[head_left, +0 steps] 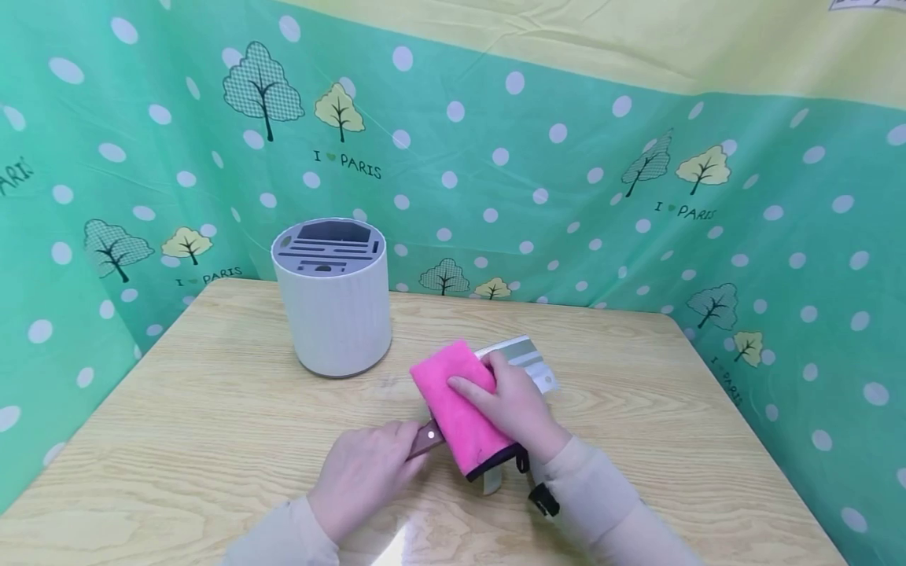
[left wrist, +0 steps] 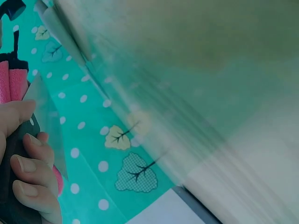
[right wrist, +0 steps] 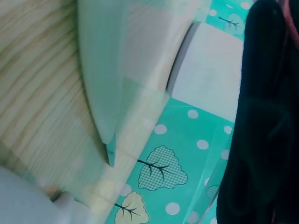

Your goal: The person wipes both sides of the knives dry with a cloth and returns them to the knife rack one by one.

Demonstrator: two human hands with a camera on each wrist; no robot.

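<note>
My left hand (head_left: 368,472) grips the brown riveted handle (head_left: 427,439) of a broad-bladed kitchen knife, a cleaver by its shape. In the left wrist view, the left fingers (left wrist: 35,163) curl round this handle. My right hand (head_left: 520,401) holds a folded bright pink cloth (head_left: 460,409) with black edging against the blade, thumb on top; its other fingers are mostly hidden. The shiny blade (head_left: 524,354) shows beyond the cloth, and a corner of it shows below. A pale, curved blade edge (right wrist: 100,84) appears in the right wrist view, beside a dark blurred shape.
A white round knife block (head_left: 336,314) with a grey slotted top stands at the back left of the wooden table (head_left: 212,409). A green dotted curtain (head_left: 453,181) with printed trees hangs behind the table and along its sides.
</note>
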